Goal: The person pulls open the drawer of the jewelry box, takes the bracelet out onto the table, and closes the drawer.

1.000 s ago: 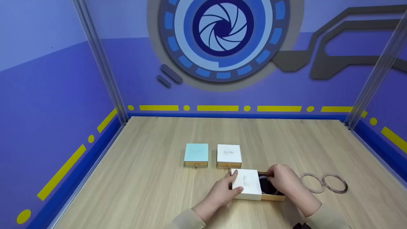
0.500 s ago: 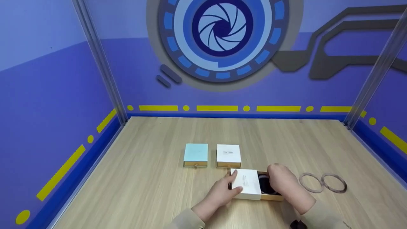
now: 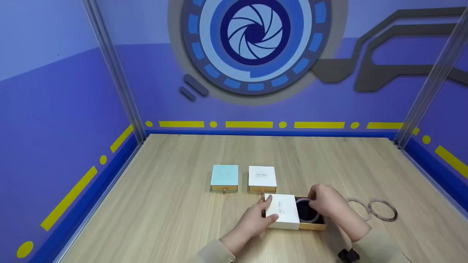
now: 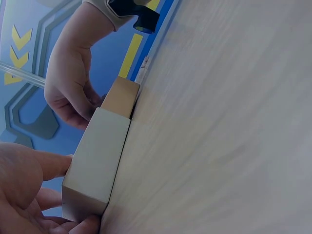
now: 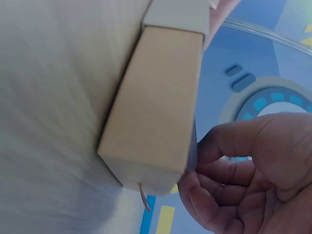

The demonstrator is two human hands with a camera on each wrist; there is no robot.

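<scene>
A white slide-out gift box (image 3: pixel 281 209) lies on the table with its tan drawer (image 3: pixel 313 227) pulled out to the right. My left hand (image 3: pixel 252 221) grips the white sleeve from the left, thumb on the near part of its top. Inside the drawer, over dark padding, a pale bangle (image 3: pixel 309 221) shows as a ring. My right hand (image 3: pixel 329 201) reaches in from the far right side, thumb and fingers pinching the bangle's edge. In the right wrist view, the drawer's side (image 5: pixel 153 97) and a small ribbon pull (image 5: pixel 144 197) show; most of the bangle is hidden.
Behind stand a light blue box (image 3: pixel 225 175) and a second white box (image 3: pixel 262 176), both closed. To the right lie two bangles side by side, a mottled one (image 3: pixel 393 219) and a paler one (image 3: pixel 360 201) partly behind my right wrist. Printed panels enclose the table.
My right hand dipped lower over the drawer, then shifted back up and slightly right, so more of the bangle shows. My left hand and the box have stayed put.
</scene>
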